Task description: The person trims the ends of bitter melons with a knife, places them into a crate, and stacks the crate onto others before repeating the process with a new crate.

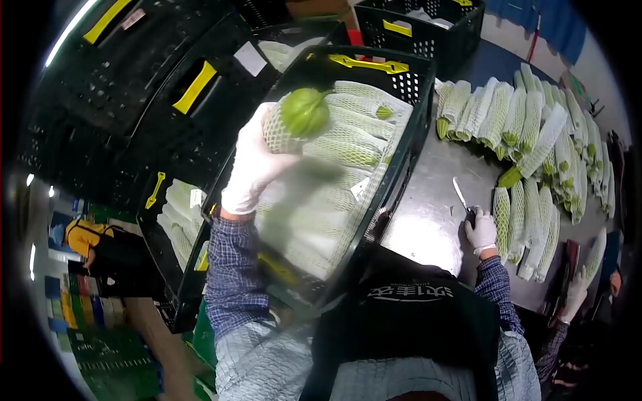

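My left hand [257, 160], in a white glove, is closed around a green gourd [305, 113] wrapped in white foam net. It holds the gourd over a dark crate [420, 110] where several netted gourds lie in rows, with a small white tag [360, 189] among them. My right hand [481, 232], also gloved, grips a knife [460, 192] above the metal table [428, 180], its blade pointing away from me. Just beyond and beside that hand, many netted gourds [528, 127] lie piled on the table.
Stacked dark crates with yellow handles [195, 87] stand at the left, and another crate [401, 30] is behind. A co-worker's gloved hand [575, 294] holds a netted gourd at the right. A person in yellow [87, 237] is at the far left.
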`<state>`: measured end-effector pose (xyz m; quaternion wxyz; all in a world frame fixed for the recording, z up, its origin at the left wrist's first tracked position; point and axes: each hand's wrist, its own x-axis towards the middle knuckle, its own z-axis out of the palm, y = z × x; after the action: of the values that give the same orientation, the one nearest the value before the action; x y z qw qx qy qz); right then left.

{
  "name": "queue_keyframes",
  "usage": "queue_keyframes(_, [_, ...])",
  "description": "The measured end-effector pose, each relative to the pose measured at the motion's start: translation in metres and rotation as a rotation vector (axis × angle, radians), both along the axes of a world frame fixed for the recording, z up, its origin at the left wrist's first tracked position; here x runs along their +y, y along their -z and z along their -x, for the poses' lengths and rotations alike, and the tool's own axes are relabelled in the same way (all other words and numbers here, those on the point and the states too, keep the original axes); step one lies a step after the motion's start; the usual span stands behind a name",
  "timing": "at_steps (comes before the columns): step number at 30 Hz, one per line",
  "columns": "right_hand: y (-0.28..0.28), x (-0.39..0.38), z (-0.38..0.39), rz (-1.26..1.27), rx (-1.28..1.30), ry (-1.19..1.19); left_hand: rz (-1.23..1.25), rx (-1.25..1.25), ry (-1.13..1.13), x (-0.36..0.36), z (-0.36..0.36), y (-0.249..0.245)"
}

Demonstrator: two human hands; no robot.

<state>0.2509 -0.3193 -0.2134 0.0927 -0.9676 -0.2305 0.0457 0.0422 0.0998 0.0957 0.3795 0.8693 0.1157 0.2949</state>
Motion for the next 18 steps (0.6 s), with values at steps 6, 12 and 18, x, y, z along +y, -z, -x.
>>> queue_keyframes(6, [0.035,0.005,-0.028,0.042,-0.077,-0.014,0.337,0.041,0.071,-0.007,0.015,0.002])
queue_keyframes(12, [-0.056,0.025,-0.024,-0.686,0.023,0.078,0.565,-0.06,0.198,0.0,0.027,0.011])
queue_keyframes(18, [-0.28,0.15,0.011,-1.083,-0.333,-0.561,0.718,-0.091,0.348,-0.015,0.02,0.006])
